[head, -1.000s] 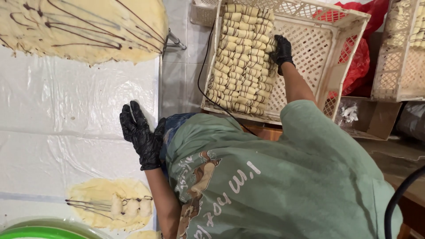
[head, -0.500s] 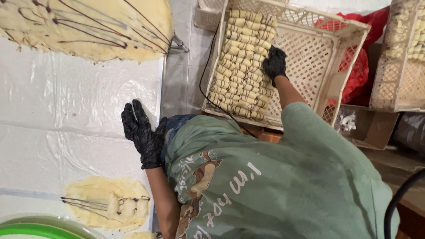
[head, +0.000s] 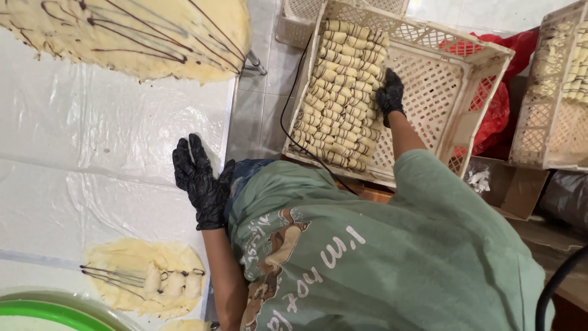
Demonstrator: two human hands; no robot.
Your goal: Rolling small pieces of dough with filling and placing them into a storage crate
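My left hand (head: 199,181), in a black glove, lies flat with its fingers spread on the clear plastic sheet (head: 92,153) that covers the table, at the table's edge. My right hand (head: 390,95), also black-gloved, reaches into a cream plastic crate (head: 453,92). Its fingers curl against the right side of stacked rows of rolled dough pieces (head: 340,98). Whether it grips a roll is hidden. My green shirt (head: 380,257) fills the lower middle of the view.
A large dough sheet with dark chocolate lines (head: 141,37) lies at the table's far end. Near me lies a small dough piece (head: 144,279) with three rolls on it, beside a green bowl rim (head: 43,309). More crates (head: 554,92), a red bag (head: 496,110) and a cardboard box (head: 511,187) stand at the right.
My right hand has slid a little nearer along the edge of the stacked rolls in the crate. My left hand has stayed flat on the plastic.
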